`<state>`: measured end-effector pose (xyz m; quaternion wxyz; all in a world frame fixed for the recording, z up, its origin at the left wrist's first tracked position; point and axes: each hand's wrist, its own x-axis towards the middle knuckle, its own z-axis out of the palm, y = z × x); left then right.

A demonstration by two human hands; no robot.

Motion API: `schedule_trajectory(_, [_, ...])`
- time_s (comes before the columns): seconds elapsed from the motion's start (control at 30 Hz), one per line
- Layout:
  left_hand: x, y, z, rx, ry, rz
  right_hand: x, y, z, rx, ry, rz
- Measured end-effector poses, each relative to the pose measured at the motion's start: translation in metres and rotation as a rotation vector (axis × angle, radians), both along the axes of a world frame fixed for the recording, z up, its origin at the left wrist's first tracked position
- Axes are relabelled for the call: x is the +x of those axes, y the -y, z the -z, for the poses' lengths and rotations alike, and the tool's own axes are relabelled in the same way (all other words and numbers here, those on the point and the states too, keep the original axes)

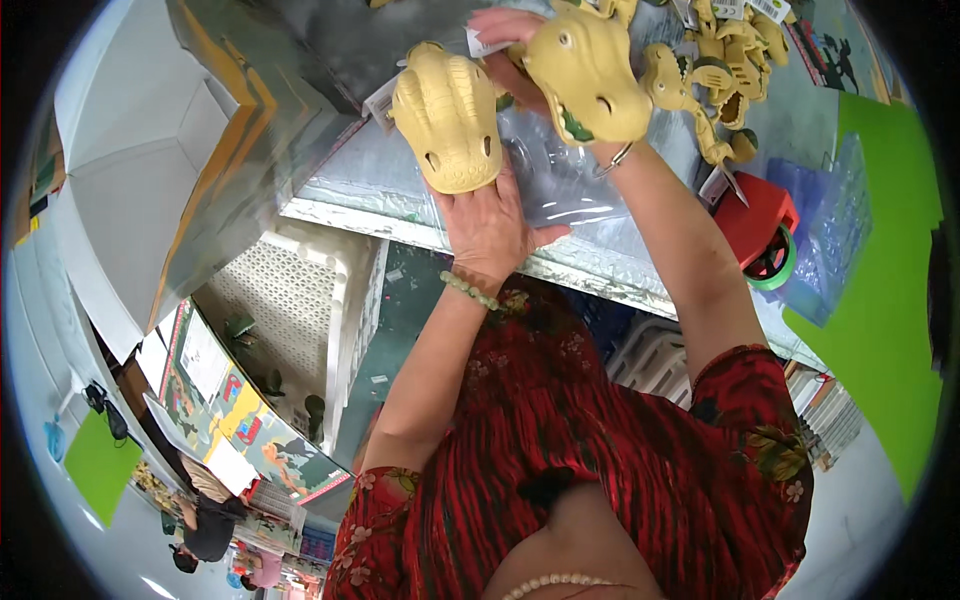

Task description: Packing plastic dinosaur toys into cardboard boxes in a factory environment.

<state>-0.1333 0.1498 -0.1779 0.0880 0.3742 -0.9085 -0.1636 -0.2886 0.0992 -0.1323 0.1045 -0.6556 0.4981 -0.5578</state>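
Note:
My left hand (488,228) is at the table's near edge, its fingers hidden beneath a yellow toy dinosaur head (445,115). Its thumb sticks out to the right, and the toy rests over the fingers with its snout toward me. Up and to the right, my right hand (508,28) is behind a second yellow toy dinosaur head (588,75) with green at its mouth. That toy covers the palm; pinkish fingers show at its left side, next to a white tag. A clear plastic piece (560,180) lies on the table between my arms.
Several more yellow dinosaur pieces (735,65) are heaped at the far right. A red tape dispenser (755,225) and clear blue plastic packaging (825,235) sit near the right edge. On the left are an open carton (130,200) and a white perforated crate (285,285). People stand at lower left.

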Motion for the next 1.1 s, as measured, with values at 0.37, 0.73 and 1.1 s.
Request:
schedule_trajectory(0.37, [0.0,-0.001,0.005,0.017,-0.006,0.002,0.006,0.005,0.04,0.282,-0.257,0.085])
schedule_trajectory(0.73, [0.002,-0.011,0.009,0.262,-0.206,-0.038,0.013,-0.003,0.027,0.124,0.078,0.039])
schedule_trajectory(1.1, [-0.005,-0.006,-0.001,0.084,0.305,-0.016,0.027,-0.006,0.029,0.139,0.054,0.13])
